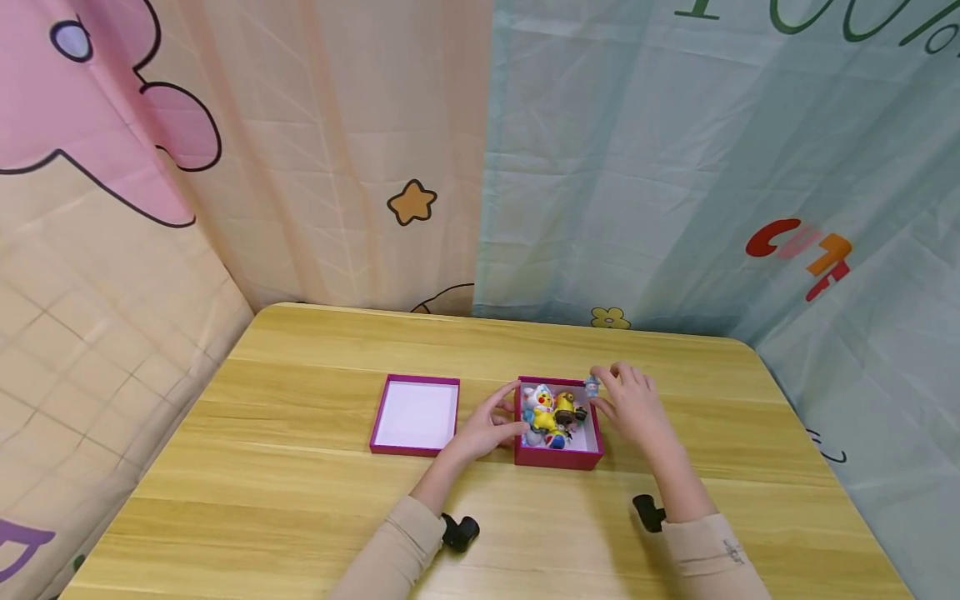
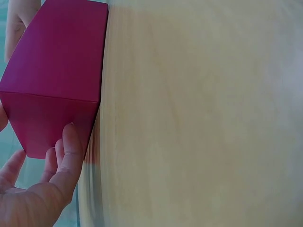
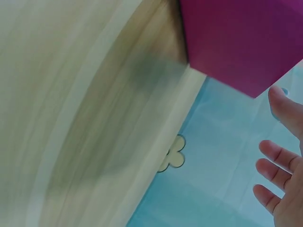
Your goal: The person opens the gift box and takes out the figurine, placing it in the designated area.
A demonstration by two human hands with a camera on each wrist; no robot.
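Note:
A magenta box (image 1: 558, 458) stands on the table, holding several small toy figurines, among them a yellow figure (image 1: 543, 419) and a brown-and-yellow one (image 1: 565, 407). My left hand (image 1: 483, 429) holds the box by its left wall, thumb over the rim; in the left wrist view fingertips touch the box's end face (image 2: 52, 123). Above the box's far right corner, my right hand (image 1: 630, 404) pinches a small light-blue figurine (image 1: 592, 386) between thumb and forefinger. The right wrist view hides most of that figurine; its other fingers (image 3: 272, 175) are spread apart.
Left of the box lies a shallow magenta-edged lid (image 1: 415, 414), its white inside facing up. The wooden table (image 1: 285, 500) ends at a printed curtain (image 1: 600, 167) behind. Black wrist cameras (image 1: 460, 533) sit on both wrists.

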